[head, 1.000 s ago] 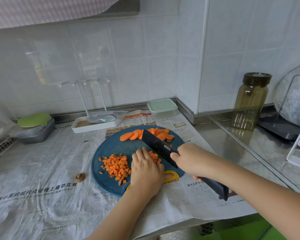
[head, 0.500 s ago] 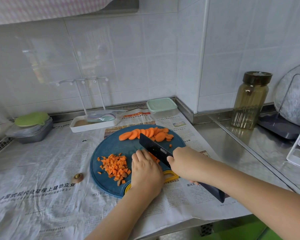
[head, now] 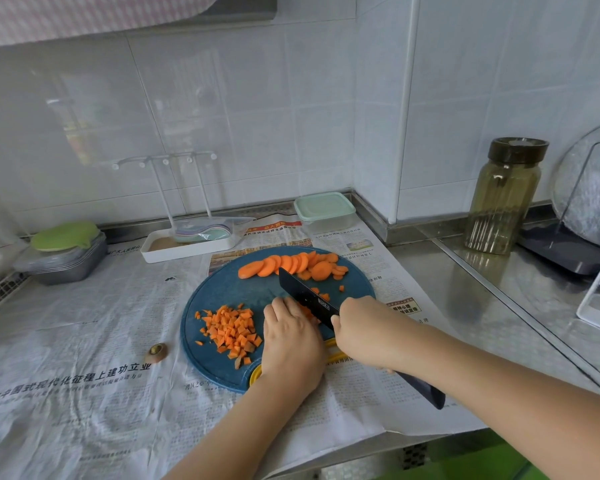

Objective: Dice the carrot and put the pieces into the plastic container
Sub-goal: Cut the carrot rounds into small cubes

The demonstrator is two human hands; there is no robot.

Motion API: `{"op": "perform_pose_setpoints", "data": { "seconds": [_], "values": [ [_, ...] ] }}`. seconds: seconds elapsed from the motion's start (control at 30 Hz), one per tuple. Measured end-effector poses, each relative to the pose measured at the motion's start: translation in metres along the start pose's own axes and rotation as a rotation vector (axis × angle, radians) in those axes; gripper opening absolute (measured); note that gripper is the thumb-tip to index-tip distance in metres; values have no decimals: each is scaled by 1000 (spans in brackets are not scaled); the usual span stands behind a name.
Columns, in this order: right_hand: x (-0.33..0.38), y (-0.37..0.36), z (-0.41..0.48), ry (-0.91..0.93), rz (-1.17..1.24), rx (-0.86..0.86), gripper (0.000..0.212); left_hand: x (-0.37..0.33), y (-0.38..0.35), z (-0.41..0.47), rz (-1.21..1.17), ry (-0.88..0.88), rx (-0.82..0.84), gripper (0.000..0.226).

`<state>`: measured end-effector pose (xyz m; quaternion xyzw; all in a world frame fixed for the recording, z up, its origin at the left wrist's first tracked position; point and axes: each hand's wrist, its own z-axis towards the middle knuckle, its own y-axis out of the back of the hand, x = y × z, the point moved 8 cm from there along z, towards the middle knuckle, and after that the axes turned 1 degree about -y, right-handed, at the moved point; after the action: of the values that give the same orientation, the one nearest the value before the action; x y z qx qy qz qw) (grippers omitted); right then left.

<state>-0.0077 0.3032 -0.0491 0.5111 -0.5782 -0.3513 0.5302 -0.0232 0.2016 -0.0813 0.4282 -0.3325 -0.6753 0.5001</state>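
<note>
My left hand (head: 288, 337) hides most of the carrot (head: 308, 315), which it pins with curled fingers. My right hand (head: 364, 330) clasps the knife (head: 305, 299), covering its grip. Diced pieces (head: 232, 329) lie just left of my left hand, slices (head: 291, 265) beyond the blade. The lidded plastic container (head: 324, 211) sits far behind.

I count two hands, left (head: 290, 344) and right (head: 368, 334), one black knife (head: 305, 299) and one round blue cutting board (head: 229, 289). On the board I see one heap of carrot dice (head: 232, 330) and one row of carrot slices (head: 291, 265), each too many to number. The carrot pieces (head: 307, 312) under the left fingers are mostly hidden. Beyond that I count one lidded plastic container (head: 324, 211), one amber jar (head: 504, 199) and one carrot end (head: 157, 351).
</note>
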Motion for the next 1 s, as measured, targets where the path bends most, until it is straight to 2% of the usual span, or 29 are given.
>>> {"op": "perform_pose_setpoints", "data": {
  "seconds": [0.13,0.2,0.37,0.53,0.67,0.8,1.0],
  "values": [
    [0,-1,0,13,-20,-4,29,1,0,1,16,6,21,35],
    [-1,-8,3,25,-17,-2,32,-1,-4,1,7,22,106,42],
    [-5,-11,9,15,37,-11,30,0,-4,1,33,27,65,47],
    [2,-7,11,46,16,-6,35,3,-5,1,-3,50,98,52],
    [-2,0,12,59,6,-5,31,5,-6,1,-26,105,123,50],
    [-16,0,11,4,41,18,31,4,-1,1,-60,138,64,44],
    [-27,-6,16,-79,89,34,38,6,0,4,5,133,164,47]
  ]
}}
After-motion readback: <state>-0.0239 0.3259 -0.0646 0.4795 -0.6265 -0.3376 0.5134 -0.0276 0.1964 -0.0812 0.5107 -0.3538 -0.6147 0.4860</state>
